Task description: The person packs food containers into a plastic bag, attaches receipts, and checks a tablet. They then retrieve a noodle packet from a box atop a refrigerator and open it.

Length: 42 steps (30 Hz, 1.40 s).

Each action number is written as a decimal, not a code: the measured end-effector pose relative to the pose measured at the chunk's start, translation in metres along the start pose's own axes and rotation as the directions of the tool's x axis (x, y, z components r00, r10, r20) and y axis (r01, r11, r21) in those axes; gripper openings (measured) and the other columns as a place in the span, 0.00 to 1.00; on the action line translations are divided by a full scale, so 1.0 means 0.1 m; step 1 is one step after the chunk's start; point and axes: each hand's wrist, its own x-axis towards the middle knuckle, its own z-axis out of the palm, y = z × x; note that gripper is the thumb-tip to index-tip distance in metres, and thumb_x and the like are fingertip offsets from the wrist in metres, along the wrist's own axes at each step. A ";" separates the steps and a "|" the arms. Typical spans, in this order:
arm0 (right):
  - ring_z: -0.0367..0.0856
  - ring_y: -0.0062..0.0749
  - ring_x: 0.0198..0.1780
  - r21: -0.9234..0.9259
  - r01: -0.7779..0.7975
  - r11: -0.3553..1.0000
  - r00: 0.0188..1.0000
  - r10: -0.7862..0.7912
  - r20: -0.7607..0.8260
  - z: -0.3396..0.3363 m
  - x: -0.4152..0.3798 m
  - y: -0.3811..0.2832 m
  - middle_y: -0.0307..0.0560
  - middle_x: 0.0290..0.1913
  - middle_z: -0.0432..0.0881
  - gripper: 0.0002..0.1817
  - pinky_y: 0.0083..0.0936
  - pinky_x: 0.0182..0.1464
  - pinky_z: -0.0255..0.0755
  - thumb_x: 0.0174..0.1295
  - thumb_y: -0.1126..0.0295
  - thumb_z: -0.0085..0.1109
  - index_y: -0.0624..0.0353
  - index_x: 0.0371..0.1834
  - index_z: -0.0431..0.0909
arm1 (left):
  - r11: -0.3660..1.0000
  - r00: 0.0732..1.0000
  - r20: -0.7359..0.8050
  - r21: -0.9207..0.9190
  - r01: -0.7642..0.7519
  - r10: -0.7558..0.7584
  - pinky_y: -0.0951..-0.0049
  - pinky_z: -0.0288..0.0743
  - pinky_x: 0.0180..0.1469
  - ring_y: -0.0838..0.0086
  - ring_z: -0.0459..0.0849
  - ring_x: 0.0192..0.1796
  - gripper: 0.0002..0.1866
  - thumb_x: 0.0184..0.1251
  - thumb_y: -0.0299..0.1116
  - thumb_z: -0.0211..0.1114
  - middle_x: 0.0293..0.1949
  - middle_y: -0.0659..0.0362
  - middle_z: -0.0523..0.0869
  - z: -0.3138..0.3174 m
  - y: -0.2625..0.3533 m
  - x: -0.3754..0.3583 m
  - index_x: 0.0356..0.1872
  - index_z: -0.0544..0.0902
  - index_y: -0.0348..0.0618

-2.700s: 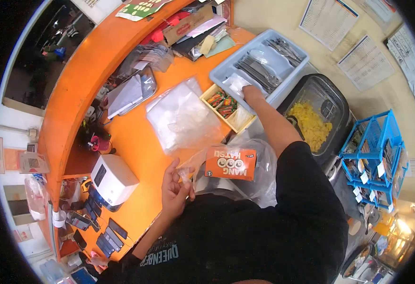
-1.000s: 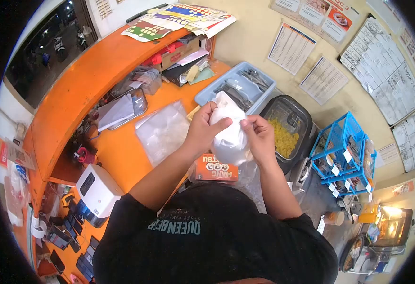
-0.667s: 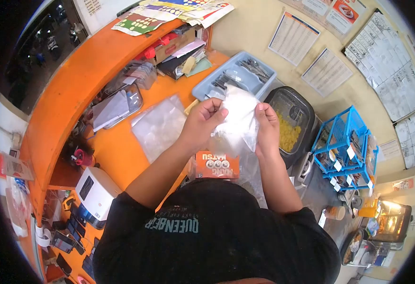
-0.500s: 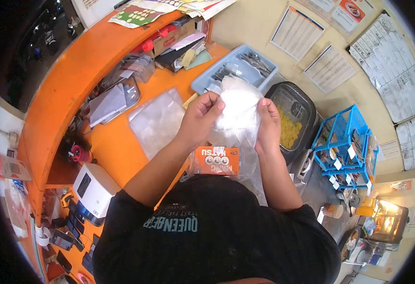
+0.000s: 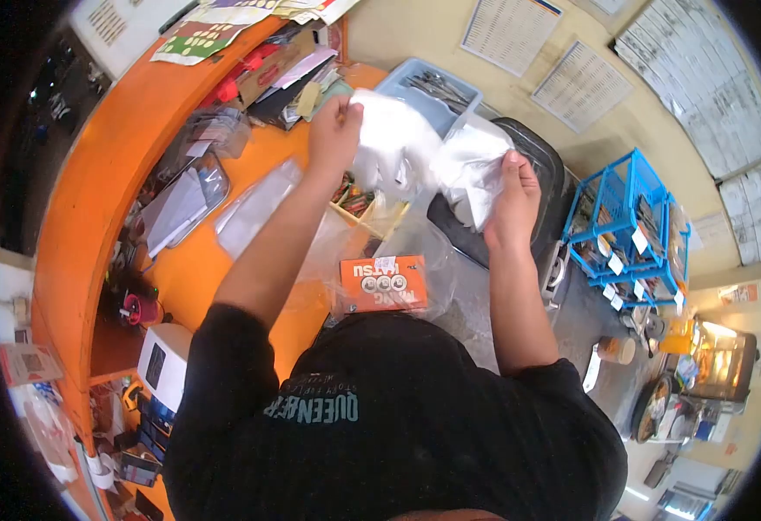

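From my remote seat I view, through the head camera, two bare hands raised beyond an orange MANG KATSU box (image 5: pixel 385 285), the landmark for all places below. The left hand (image 5: pixel 335 135), beyond the box and to its left, pinches a white sheet (image 5: pixel 387 130) between thumb and fingers; the right hand (image 5: pixel 513 195), beyond and to the right, grips a second white portion (image 5: pixel 472 165). Both portions look thin, creased and glossy, bright where light strikes, with blurred lower edges. They meet or overlap between the hands; I cannot tell whether they are joined.

Edges: the box lies within a clear plastic bag (image 5: pixel 441 260), close to the torso. Directly beyond it stands a yellow sachet tray (image 5: pixel 395 221), and farther off a blue cutlery tray (image 5: pixel 437 65), partly hidden by the sheet. A black pan (image 5: pixel 545 165) stands beyond and right; blue wire baskets (image 5: pixel 628 227) border that side.

Open room: orange counter (image 5: pixel 194 273) shows left of the box, grey worktop (image 5: pixel 574 334) to its right.
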 end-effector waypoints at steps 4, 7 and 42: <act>0.74 0.16 0.35 -0.016 0.023 1.000 0.997 -0.025 -0.073 -0.37 -0.03 -0.13 0.34 0.36 0.82 0.09 0.18 0.41 0.70 0.76 0.65 0.58 0.58 0.41 0.80 | 0.919 0.973 0.044 0.342 0.199 -0.227 0.63 0.77 0.54 0.62 0.86 0.51 0.26 0.69 0.45 0.68 0.52 0.48 0.86 0.38 -0.75 0.60 0.59 0.78 0.37; 0.75 0.17 0.38 -0.043 0.036 0.998 0.996 -0.040 -0.084 -0.58 -0.15 -0.24 0.34 0.38 0.82 0.08 0.20 0.44 0.70 0.77 0.66 0.56 0.57 0.39 0.78 | 0.880 0.887 0.156 0.280 0.383 -0.435 0.63 0.74 0.64 0.58 0.81 0.63 0.41 0.65 0.52 0.72 0.64 0.44 0.79 0.46 -0.86 0.56 0.72 0.68 0.38; 0.89 0.38 0.42 -0.548 -0.214 0.809 0.922 0.353 0.160 -1.03 -1.16 -0.24 0.51 0.39 0.87 0.21 0.32 0.48 0.82 0.66 0.76 0.58 0.60 0.63 0.73 | 0.978 0.933 0.357 0.176 -0.108 0.039 0.75 0.76 0.39 0.74 0.82 0.35 0.17 0.60 0.16 0.65 0.37 0.59 0.82 -1.26 0.40 -2.06 0.51 0.81 0.38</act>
